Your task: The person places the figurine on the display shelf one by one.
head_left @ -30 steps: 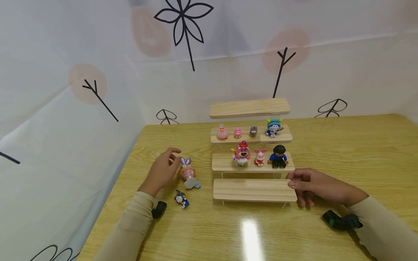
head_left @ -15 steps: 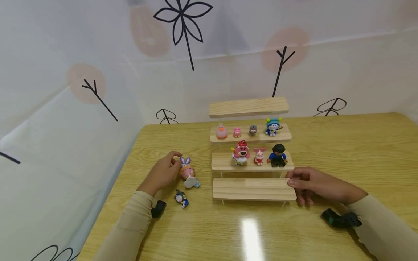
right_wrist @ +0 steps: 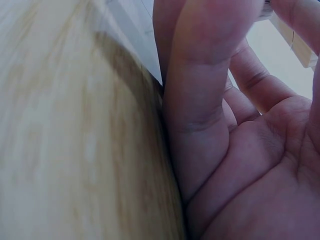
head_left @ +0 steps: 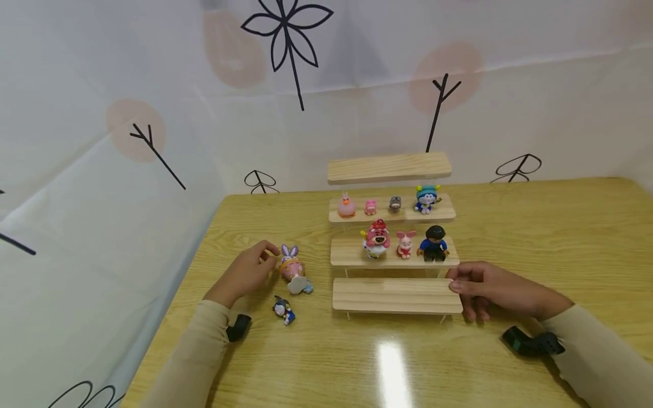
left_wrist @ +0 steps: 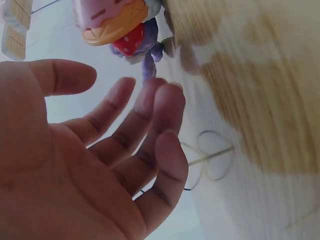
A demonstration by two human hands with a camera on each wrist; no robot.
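On the left of the table lies a bunny figurine [head_left: 293, 269] with purple ears and a pink egg-shaped body. My left hand [head_left: 246, 271] is beside its ears, fingers loosely bent and palm bare; the left wrist view shows the figurine [left_wrist: 132, 35] beyond the fingertips. Nearer me lies a small dark-blue and white figurine [head_left: 283, 310]. My right hand [head_left: 502, 292] holds the right end of the tiered wooden display shelf [head_left: 398, 296], thumb on the lowest board and index finger behind it. The lower fingers hang near the table.
The second board carries a pink bear figurine [head_left: 376, 241], a piglet figurine [head_left: 405, 245] and a blue-shirted toy person [head_left: 434, 245]. Above them stand a pink duck figurine [head_left: 347, 206], two tiny figures and a blue-hatted figurine [head_left: 426, 199]. Patterned cloth [head_left: 367, 130] backs the table.
My left hand has shifted left and a little toward me, its fingertips drawing back from the bunny's ears. The right hand stays at the shelf end.
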